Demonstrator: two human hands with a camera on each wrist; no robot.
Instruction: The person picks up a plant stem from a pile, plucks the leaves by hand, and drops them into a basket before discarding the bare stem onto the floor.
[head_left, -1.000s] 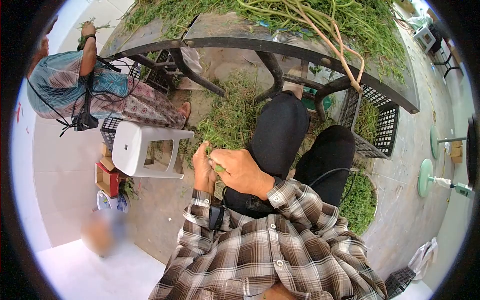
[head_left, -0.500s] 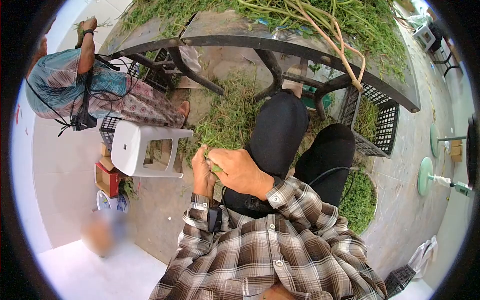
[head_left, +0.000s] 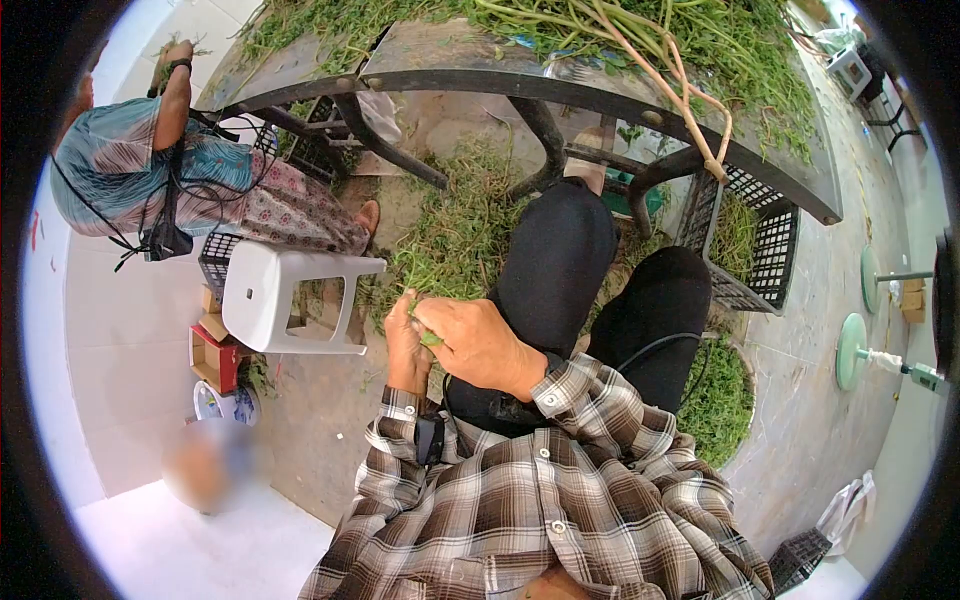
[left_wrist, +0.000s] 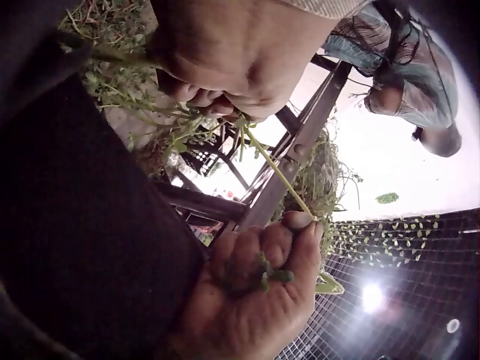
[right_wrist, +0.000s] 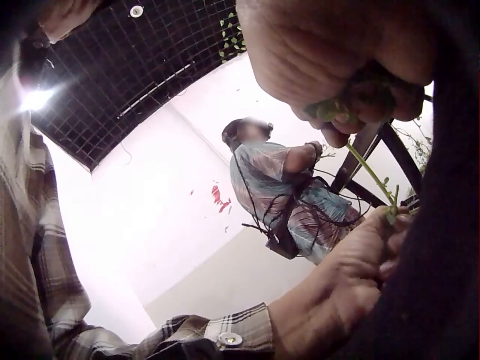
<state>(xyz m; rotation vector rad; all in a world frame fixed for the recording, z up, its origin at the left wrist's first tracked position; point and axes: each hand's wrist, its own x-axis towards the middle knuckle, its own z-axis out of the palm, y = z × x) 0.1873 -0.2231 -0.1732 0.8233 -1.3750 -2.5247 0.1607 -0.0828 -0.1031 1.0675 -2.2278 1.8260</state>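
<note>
Both hands are close together above the lap in the head view. The left hand [head_left: 405, 348] pinches a leafy green stem, and more stems stick out past its curled fingers in the left wrist view. The right hand [head_left: 485, 345] grips the other end of a thin stem [left_wrist: 279, 172] between thumb and finger, with small leaves [left_wrist: 268, 277] tucked in its curled fingers. That stem stretches straight across the gap between the hands in both wrist views. The back of the right hand hides part of the greens in the head view.
A table [head_left: 450, 72] heaped with greens and long stalks stands ahead. Cut greens [head_left: 460, 225] cover the floor beneath. A white stool [head_left: 265, 298] and a person [head_left: 150, 170] are at left; a black crate [head_left: 770, 245] and a round container of greens [head_left: 718, 400] at right.
Both hands have shifted very slightly left, staying together with the greens between them. The raised hand of the person at left has moved a little.
</note>
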